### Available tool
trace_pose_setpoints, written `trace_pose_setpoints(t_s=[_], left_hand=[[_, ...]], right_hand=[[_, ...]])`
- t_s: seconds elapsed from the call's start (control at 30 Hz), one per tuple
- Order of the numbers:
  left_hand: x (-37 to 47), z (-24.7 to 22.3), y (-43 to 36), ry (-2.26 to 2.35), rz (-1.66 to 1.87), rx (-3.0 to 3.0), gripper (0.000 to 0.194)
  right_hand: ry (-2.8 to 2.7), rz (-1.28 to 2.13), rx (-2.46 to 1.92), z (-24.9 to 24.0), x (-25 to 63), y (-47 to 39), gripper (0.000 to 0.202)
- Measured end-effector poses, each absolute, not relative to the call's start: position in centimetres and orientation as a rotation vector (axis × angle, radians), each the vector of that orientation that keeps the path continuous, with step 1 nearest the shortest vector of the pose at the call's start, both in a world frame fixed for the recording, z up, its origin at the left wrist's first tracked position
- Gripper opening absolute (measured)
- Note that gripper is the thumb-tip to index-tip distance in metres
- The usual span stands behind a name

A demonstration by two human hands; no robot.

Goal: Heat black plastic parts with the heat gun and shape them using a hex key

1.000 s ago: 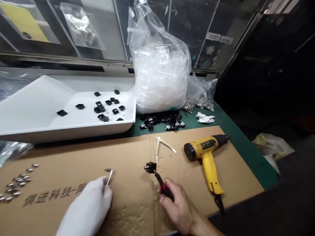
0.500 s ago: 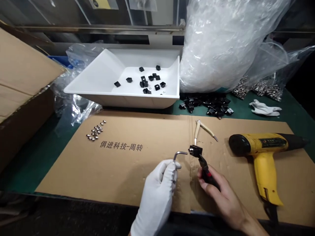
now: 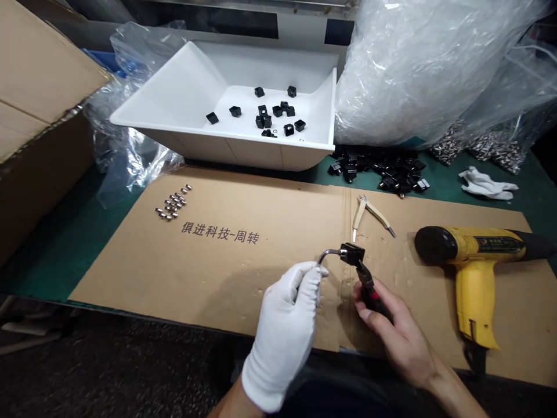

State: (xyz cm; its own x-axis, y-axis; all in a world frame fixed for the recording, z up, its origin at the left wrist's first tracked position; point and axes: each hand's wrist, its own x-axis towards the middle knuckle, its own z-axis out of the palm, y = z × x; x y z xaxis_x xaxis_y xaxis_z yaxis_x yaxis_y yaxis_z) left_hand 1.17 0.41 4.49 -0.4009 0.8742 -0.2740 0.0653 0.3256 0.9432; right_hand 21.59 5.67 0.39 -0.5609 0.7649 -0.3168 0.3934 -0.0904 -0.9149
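Observation:
My left hand (image 3: 287, 325), in a white glove, is closed around a bent hex key (image 3: 328, 253). The short end of the key meets the metal piece on the left side of a small black block (image 3: 351, 253). Bare, my right hand (image 3: 398, 331) grips dark-handled pliers (image 3: 372, 290) with a red mark. The jaws of the pliers hold the black block from below, above the cardboard sheet (image 3: 226, 278). Just beyond the block lie cutters with cream handles (image 3: 368, 215).
A white tray (image 3: 226, 136) at the back holds several black blocks. More black blocks (image 3: 391, 171) lie beside it, below a large plastic bag (image 3: 418, 69). Small metal fittings (image 3: 174, 203) sit on the cardboard's left. A yellow heat gun (image 3: 476, 278) lies at right, near a crumpled glove (image 3: 487, 183).
The hex key's tip has moved right and now touches the metal piece on the block; before, a small gap showed. The camera view has tilted down a little.

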Motion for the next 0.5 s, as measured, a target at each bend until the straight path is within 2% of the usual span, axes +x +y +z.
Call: trace_pose_setpoints(t_s=[0.37, 0.5], left_hand=[[1.0, 5.0, 0.2, 1.740, 1.136, 1.044, 0.020], [1.0, 5.1, 0.1, 1.703, 1.068, 1.080, 0.021]], right_hand=[[-1.849, 1.870, -1.278, 1.9, 22.4, 5.9, 0.021], [-1.863, 1.883, -1.289, 2.8, 23.1, 6.3, 0.015]])
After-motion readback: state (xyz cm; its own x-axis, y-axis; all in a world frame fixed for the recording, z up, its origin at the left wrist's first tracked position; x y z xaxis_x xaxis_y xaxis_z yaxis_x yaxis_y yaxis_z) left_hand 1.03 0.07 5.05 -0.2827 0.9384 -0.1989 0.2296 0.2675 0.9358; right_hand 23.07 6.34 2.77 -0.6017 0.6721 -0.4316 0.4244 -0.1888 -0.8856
